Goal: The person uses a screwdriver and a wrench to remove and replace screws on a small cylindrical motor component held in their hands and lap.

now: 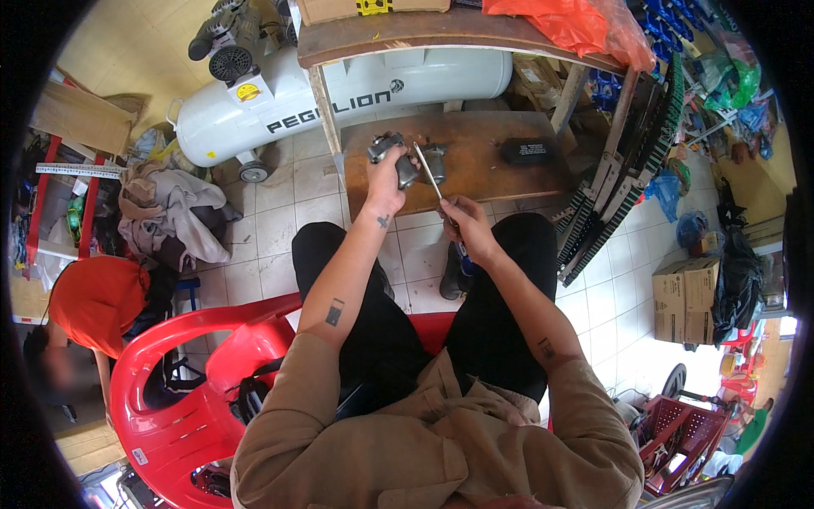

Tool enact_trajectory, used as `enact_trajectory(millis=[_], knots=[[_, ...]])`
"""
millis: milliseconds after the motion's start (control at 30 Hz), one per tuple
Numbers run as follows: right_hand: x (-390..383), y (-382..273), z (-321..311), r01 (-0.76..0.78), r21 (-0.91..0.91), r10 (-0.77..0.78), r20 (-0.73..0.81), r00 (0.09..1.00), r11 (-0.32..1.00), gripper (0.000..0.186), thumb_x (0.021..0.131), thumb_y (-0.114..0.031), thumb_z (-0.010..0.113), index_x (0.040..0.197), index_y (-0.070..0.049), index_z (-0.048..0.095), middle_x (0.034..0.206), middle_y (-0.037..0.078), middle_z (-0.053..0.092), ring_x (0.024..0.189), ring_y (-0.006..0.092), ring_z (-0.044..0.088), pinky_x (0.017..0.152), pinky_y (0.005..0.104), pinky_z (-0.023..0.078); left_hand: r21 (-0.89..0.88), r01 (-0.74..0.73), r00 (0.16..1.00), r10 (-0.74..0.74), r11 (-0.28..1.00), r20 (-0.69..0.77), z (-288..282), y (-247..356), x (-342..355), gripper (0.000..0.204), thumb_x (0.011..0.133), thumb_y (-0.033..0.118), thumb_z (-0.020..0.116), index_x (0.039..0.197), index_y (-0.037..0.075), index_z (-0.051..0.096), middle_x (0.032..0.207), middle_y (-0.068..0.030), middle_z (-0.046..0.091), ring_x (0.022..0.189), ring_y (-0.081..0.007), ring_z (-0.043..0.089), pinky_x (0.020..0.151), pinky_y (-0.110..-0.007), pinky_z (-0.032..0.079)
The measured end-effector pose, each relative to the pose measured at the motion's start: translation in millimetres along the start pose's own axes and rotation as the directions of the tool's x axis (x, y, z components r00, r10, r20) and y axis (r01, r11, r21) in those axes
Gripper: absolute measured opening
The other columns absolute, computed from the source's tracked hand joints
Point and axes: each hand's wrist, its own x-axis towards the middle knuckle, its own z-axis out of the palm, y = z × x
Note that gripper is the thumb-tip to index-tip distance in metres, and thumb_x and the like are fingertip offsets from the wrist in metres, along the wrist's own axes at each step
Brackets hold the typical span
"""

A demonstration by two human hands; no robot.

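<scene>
My left hand [381, 182] is raised over a low wooden bench [373, 131], closed on a dark grey metal part [387, 144]. To its right, my right hand [466, 227] grips a long, thin metal tool [431, 174], perhaps a screwdriver, pointing up beside that part. Whether its tip touches the part I cannot tell. Another dark metal piece [434, 161] lies behind the tool on the bench, and a black oblong item [526, 151] sits toward the bench's right end.
A white air compressor tank [212, 131] stands behind. A red plastic chair [157, 390] is beside me. Another person in orange [97, 305] bends at the left. Long metal racks [619, 178] lean right of the bench, near cardboard boxes [682, 301]. An upper shelf [458, 42] overhangs the bench.
</scene>
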Motion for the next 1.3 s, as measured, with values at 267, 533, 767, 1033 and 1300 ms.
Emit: enact_trajectory(millis=[267, 533, 767, 1033, 1300], knots=[[1.7, 1.8, 1.8, 0.147, -0.108, -0.166, -0.202, 0.965, 0.983, 0.025, 0.088, -0.026, 0.071, 0.091, -0.004, 0.061, 0.073, -0.002, 0.054, 0.052, 0.0044, 0.04, 0.045, 0.0234, 0.028, 0.158, 0.14, 0.968, -0.169, 0.977, 0.187, 5.5, 2.3, -10.9, 0.029, 0.084, 0.002, 0.065, 0.11, 0.001, 0.055, 0.089, -0.0093, 0.062, 0.074, -0.0208, 0.064, 0.066, -0.034, 0.055], [4.3, -4.6, -2.7, 0.179, 0.041, -0.157, -0.315, 0.936, 0.983, 0.022, 0.09, -0.022, 0.07, 0.097, -0.002, 0.064, 0.074, -0.001, 0.062, 0.051, 0.0028, 0.041, 0.044, 0.0213, 0.028, 0.344, 0.181, 0.915, -0.286, 0.921, 0.286, 11.8, -21.3, -24.6, 0.06, 0.078, -0.006, 0.068, 0.132, 0.007, 0.046, 0.102, -0.0082, 0.064, 0.081, -0.0188, 0.065, 0.069, -0.033, 0.057], [7.0, -6.9, -2.5, 0.177, 0.011, -0.161, -0.363, 0.918, 0.984, 0.026, 0.091, -0.021, 0.067, 0.106, -0.001, 0.06, 0.077, 0.003, 0.062, 0.048, 0.0034, 0.038, 0.042, 0.0212, 0.024, 0.398, 0.193, 0.899, -0.324, 0.897, 0.296, 10.4, -29.9, -28.7, 0.051, 0.079, -0.003, 0.067, 0.127, 0.007, 0.05, 0.102, -0.0084, 0.064, 0.088, -0.0208, 0.066, 0.075, -0.036, 0.058], [6.3, -2.8, -6.4, 0.224, -0.057, -0.23, -0.329, 0.916, 0.973, 0.021, 0.089, -0.022, 0.07, 0.091, -0.001, 0.066, 0.073, 0.003, 0.065, 0.052, 0.0032, 0.043, 0.046, 0.0211, 0.027, 0.466, 0.112, 0.887, -0.3, 0.878, 0.351, 12.4, -29.7, -33.2, 0.062, 0.078, -0.002, 0.069, 0.134, 0.008, 0.045, 0.107, -0.0085, 0.065, 0.088, -0.0199, 0.066, 0.074, -0.034, 0.057], [6.6, -5.2, -9.3, 0.233, 0.003, -0.209, -0.432, 0.877, 0.972, 0.023, 0.088, -0.022, 0.073, 0.09, 0.0, 0.066, 0.072, 0.001, 0.064, 0.052, 0.0028, 0.041, 0.046, 0.021, 0.028, 0.479, 0.163, 0.911, -0.318, 0.863, 0.263, 18.7, -18.6, -34.5, 0.056, 0.075, 0.001, 0.075, 0.125, 0.005, 0.05, 0.098, -0.008, 0.065, 0.081, -0.0193, 0.067, 0.069, -0.033, 0.056]])
